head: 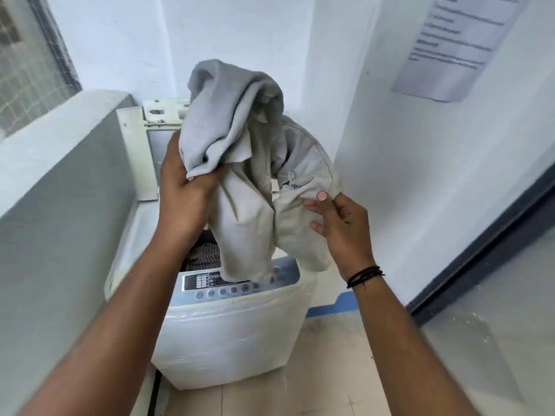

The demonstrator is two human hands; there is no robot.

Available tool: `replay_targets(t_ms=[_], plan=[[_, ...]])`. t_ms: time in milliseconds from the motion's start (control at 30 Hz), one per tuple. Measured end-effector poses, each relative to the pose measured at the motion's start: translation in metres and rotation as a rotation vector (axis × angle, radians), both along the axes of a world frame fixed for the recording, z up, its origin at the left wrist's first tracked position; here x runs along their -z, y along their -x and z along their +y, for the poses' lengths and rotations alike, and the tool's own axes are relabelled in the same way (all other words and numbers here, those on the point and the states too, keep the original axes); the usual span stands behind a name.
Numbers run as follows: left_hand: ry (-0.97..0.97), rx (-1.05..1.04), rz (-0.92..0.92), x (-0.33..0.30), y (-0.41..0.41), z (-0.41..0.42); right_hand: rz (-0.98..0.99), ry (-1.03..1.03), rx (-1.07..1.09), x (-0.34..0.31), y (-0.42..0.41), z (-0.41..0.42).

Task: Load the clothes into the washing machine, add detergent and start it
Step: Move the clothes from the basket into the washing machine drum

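One white top-loading washing machine (228, 334) sits lid-up with dark checked clothes (204, 255) already in the drum. Above it hangs a bunched grey-beige cloth garment (249, 163); left hand (183, 181) grips a fold, right hand (339, 226) pinches the hem.

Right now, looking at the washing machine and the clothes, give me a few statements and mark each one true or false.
1. The washing machine lid stands open. True.
2. The left hand hangs idle. False: it grips the grey garment.
3. The right hand pinches the garment's edge. True.
4. The drum is bare. False: a dark checked cloth lies inside.
5. The garment hangs over the control panel. True.
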State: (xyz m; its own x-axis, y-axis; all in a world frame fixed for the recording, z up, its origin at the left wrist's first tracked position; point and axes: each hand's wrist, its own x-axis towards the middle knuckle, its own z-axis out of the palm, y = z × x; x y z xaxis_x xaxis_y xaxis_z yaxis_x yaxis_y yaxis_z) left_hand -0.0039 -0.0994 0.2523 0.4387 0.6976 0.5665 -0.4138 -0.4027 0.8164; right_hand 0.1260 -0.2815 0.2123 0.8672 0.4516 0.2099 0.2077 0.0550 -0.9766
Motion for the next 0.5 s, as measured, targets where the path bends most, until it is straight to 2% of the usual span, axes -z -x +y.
replay_targets(t_ms=[133, 300, 433, 500], plan=[[-0.004, -0.092, -0.007, 0.013, -0.005, 0.035, 0.05, 0.019, -0.132, 0.014, -0.014, 0.041], [-0.014, -0.179, 0.076, 0.037, -0.02, 0.077, 0.077, 0.077, -0.226, 0.05, -0.04, 0.104], [0.041, -0.245, 0.276, 0.072, -0.038, 0.121, 0.063, 0.236, -0.292, 0.09, -0.069, 0.146], [0.151, -0.269, 0.421, 0.096, -0.049, 0.141, 0.077, 0.331, -0.318, 0.112, -0.081, 0.159]])
